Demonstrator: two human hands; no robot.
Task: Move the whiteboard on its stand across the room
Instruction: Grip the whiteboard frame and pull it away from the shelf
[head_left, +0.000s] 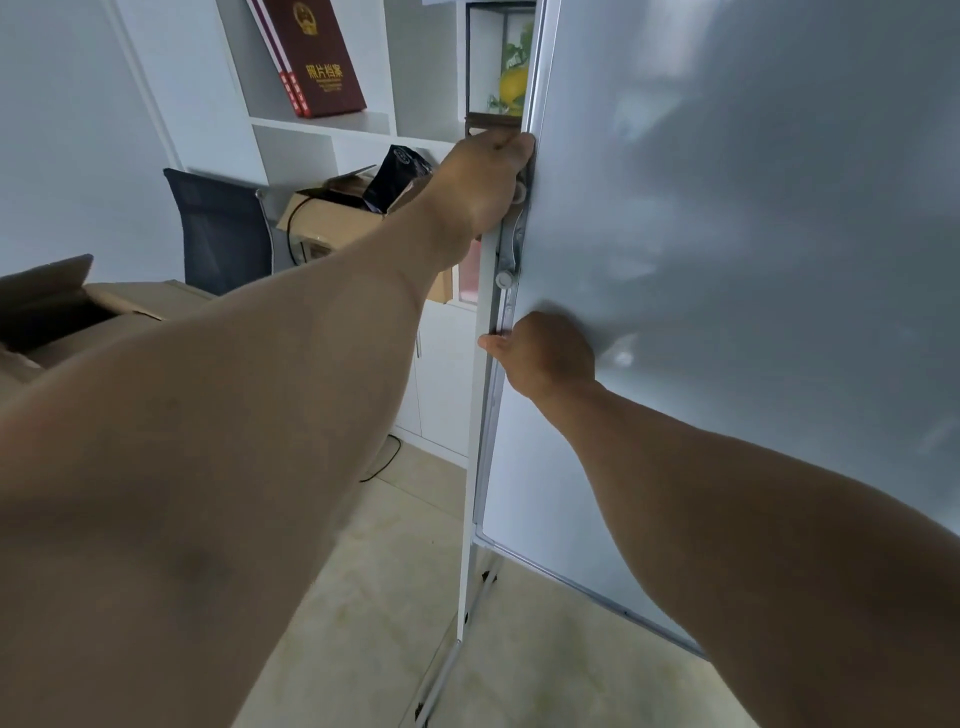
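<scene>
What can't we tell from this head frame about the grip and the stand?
- Left hand fingers: wrapped behind the whiteboard edge, hidden by the hand's own back.
- Right hand fingertips: tucked behind the stand post.
- Stand feet and any wheels: cut off by the bottom edge.
- Whiteboard's right side and top: cut off by the frame.
- Shelf ornament: half hidden by the board.

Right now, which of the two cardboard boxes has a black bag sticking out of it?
The far cardboard box, beside the dark chair under the shelves; a black bag pokes from its open top. The near box at the left edge shows none.
</scene>
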